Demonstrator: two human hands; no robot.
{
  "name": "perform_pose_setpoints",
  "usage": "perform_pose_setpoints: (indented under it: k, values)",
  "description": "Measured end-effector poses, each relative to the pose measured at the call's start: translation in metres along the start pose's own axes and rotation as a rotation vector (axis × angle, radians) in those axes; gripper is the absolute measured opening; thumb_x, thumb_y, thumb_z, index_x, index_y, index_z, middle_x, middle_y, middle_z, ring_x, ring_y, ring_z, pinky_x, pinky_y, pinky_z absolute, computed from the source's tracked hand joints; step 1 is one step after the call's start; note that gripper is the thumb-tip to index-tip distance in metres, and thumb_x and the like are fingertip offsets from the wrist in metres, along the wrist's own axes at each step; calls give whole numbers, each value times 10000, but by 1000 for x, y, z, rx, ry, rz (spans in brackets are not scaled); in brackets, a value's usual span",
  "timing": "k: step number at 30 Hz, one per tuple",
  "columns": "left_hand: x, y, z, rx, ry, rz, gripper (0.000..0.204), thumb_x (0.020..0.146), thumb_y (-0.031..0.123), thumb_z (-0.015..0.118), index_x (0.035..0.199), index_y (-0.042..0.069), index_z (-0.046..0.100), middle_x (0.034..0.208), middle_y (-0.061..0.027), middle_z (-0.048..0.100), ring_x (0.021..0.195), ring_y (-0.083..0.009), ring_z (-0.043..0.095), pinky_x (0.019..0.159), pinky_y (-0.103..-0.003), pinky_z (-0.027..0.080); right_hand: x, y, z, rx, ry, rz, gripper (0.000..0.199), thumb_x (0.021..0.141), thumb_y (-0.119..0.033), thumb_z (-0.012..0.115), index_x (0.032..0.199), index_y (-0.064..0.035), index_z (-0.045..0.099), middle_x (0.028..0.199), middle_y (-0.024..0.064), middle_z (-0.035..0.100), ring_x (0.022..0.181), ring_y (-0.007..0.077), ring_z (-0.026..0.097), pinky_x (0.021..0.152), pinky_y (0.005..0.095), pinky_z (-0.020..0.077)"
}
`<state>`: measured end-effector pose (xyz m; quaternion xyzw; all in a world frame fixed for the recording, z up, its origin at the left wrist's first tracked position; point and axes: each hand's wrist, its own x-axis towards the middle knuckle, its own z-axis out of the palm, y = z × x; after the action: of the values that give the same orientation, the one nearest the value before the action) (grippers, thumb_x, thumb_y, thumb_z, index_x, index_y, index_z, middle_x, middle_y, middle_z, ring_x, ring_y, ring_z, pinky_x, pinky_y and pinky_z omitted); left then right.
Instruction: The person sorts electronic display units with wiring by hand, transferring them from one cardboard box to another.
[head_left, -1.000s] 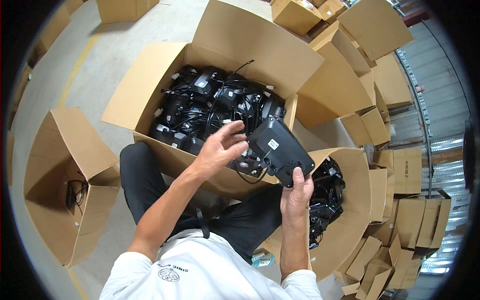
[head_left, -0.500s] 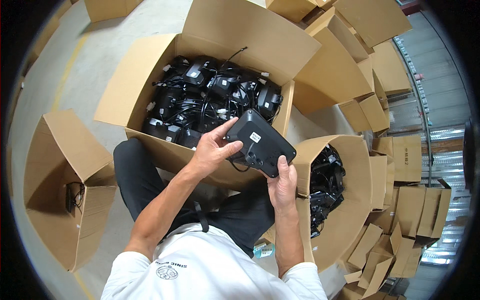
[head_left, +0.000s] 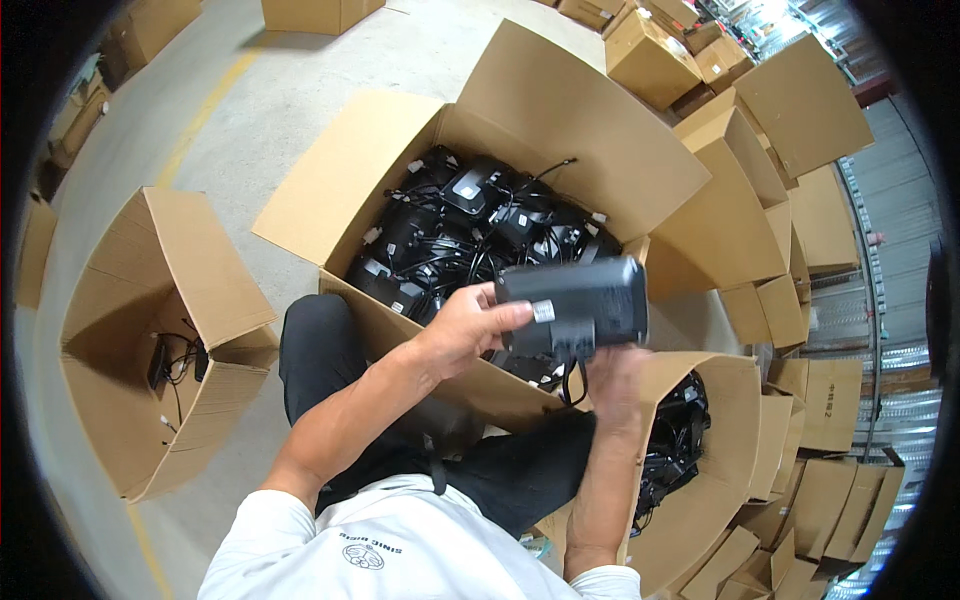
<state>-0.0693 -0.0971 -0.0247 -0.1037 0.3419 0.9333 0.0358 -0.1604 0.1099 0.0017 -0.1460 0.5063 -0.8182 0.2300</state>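
Note:
My left hand (head_left: 465, 330) grips the left end of a black rectangular electronic device (head_left: 605, 290), thumb on its near face beside a small white label. From the device's lower edge a black cable (head_left: 571, 380) loops down. My right hand (head_left: 615, 385) is smeared by motion just under the right part of the device; its fingers are hidden behind it, so I cannot tell its grip. Below and beyond lies a large open cardboard box (head_left: 350, 300), filled with similar black devices (head_left: 480, 185) and tangled cables with white connectors.
An open box (head_left: 730, 430) at my right holds more black devices (head_left: 680, 440). Another box (head_left: 170, 450) at the left has a few cabled pieces (head_left: 180, 355) inside. Stacked cartons (head_left: 740, 250) line the right side. My legs straddle the floor before the large box.
The device has been tilted up and turned, so its edge with the cable now faces me. My right hand has moved below it. The whole view has shifted, showing more to the left.

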Motion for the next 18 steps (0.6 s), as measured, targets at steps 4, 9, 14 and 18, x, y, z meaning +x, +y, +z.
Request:
perform_pose_setpoints:
  k: [4, 9, 14, 18]
  values:
    - [37, 19, -36, -234, 75, 166, 506, 914, 285, 759, 1267, 7, 527, 1207, -101, 646, 1032, -185, 675, 886, -378, 582, 22, 40, 34, -508, -233, 409, 623, 940, -162, 668, 1465, 35, 395, 920, 139, 684, 763, 184, 668, 735, 318, 545]
    - [93, 55, -93, -217, 380, 347, 366, 938, 244, 730, 1215, 46, 594, 1106, -73, 686, 982, -192, 689, 865, -427, 593, 110, 29, 23, -905, -230, 217, 397, 904, -109, 686, 1263, 40, 604, 862, 77, 677, 666, 145, 628, 602, 292, 518]
    - [166, 67, -160, -102, 682, 526, 396, 900, 275, 777, 1167, 32, 614, 1013, -64, 693, 932, -198, 672, 808, -402, 582, 184, -8, 54, -1307, -104, -457, 379, 897, -144, 682, 1218, 49, 628, 1119, 210, 697, 1032, 343, 686, 912, 400, 527]
    - [184, 54, -228, 391, 982, 418, 445, 864, 304, 806, 1136, 7, 617, 1021, -85, 683, 920, -216, 668, 794, -417, 589, 152, -8, 88, -1256, -422, -480, 378, 881, -142, 724, 1201, 37, 632, 1139, 216, 676, 1068, 363, 657, 943, 422, 513]
